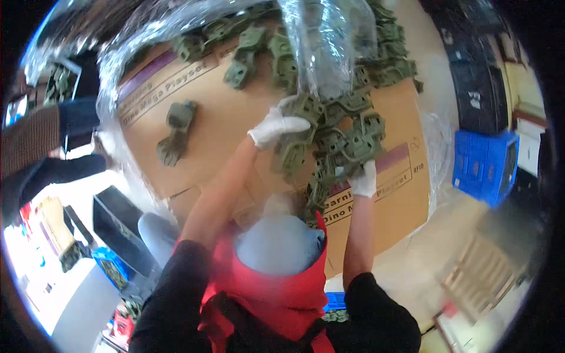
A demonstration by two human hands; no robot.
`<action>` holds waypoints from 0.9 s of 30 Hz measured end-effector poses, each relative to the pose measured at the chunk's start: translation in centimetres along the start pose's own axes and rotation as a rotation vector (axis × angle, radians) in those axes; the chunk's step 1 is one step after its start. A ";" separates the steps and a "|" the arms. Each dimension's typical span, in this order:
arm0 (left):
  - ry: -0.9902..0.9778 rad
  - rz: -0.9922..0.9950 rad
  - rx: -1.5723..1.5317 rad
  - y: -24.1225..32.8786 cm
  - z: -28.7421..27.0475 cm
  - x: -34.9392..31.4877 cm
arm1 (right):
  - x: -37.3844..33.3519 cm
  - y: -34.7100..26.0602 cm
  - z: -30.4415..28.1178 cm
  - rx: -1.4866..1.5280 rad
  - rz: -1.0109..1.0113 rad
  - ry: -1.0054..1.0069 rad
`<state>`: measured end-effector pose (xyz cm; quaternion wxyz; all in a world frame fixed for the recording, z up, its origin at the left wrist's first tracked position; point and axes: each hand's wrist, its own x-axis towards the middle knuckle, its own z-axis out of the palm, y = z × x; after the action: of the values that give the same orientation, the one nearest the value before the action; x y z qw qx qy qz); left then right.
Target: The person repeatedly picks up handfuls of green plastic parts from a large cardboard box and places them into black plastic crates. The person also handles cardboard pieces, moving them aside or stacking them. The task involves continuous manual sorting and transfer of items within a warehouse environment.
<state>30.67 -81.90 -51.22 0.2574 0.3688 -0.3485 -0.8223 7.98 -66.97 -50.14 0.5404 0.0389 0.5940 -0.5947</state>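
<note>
A heap of dark green moulded plastic parts (353, 141) lies on a large cardboard sheet (229, 159), pressed together between my hands. My left hand (279, 125), in a white glove, grips a green part (307, 112) at the heap's left side, thumb laid across it. White-gloved too, my right hand (364, 180) holds the heap's near right edge; its fingertips are hidden beneath the parts. One separate green part (176, 132) rests on the cardboard to the left. Farther off is another loose green part (244, 59).
Clear plastic film (323, 47) drapes over more green parts at the far side and runs along the cardboard's edges. Blue crates (485, 165) stand at the right, with a wooden pallet (479, 273) on the floor nearer me. At the left, another person's sleeve (29, 141) shows.
</note>
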 end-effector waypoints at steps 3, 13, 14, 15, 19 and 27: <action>-0.038 0.142 -0.041 -1.9 -1.7 -3.7 | -1.0 2.6 -1.2 -0.077 -0.010 0.017; 0.084 0.120 0.253 0.2 -6.9 -18.9 | -8.4 4.1 -1.6 -0.330 0.086 -0.266; 0.109 0.144 0.220 0.2 -7.8 -20.7 | -9.3 4.2 -0.6 -0.364 0.087 -0.290; 0.146 0.154 0.164 -1.0 -6.8 -22.3 | -10.2 3.8 -0.8 -0.428 0.113 -0.313; 0.292 0.183 0.160 -2.2 -9.1 -29.8 | -14.4 3.6 3.7 -0.577 0.164 -0.475; 0.718 0.298 0.071 -7.9 -12.8 -47.5 | -27.3 11.9 22.1 -0.937 0.471 -0.941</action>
<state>67.71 -49.58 -43.22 0.4668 0.5873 -0.3142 -0.5818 40.59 -63.81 -32.78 0.8141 -0.3316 0.4667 -0.0971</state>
